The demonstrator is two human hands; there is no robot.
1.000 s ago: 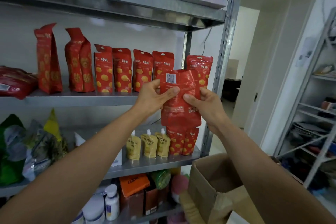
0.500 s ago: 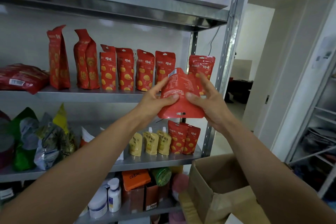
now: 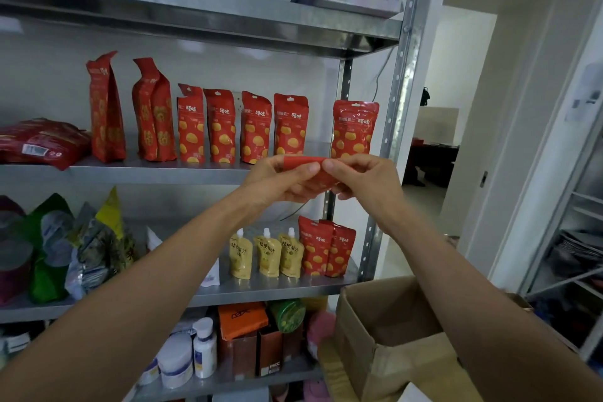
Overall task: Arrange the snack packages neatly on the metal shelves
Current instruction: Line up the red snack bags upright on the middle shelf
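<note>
Two hands on one package: left hand (image 3: 280, 181) and right hand (image 3: 363, 179) both pinch the red snack pouch (image 3: 301, 160), thumbs on top, fingers curled beneath, thumb tips nearly meeting. Change noted: a second ago the pouch hung tall with its barcoded back toward me; half a second ago it was tipping over; now it lies nearly edge-on to the camera, only a thin red strip and a wedge showing between the hands. I read this as a flip in progress, to bring the printed face forward before it stands. The pouch is in the air, level with the front lip of the middle shelf (image 3: 146, 173), not resting on it as far as I can tell. Behind it, a row of four matching pouches (image 3: 256, 127) stands upright, then an open slot, then a fifth pouch (image 3: 354, 127) by the right-hand post. My judgement: that slot is the destination. Placement not yet done. An open cardboard box (image 3: 385, 320) sits low right, contents not visible, so I cannot say how many packages remain.
</note>
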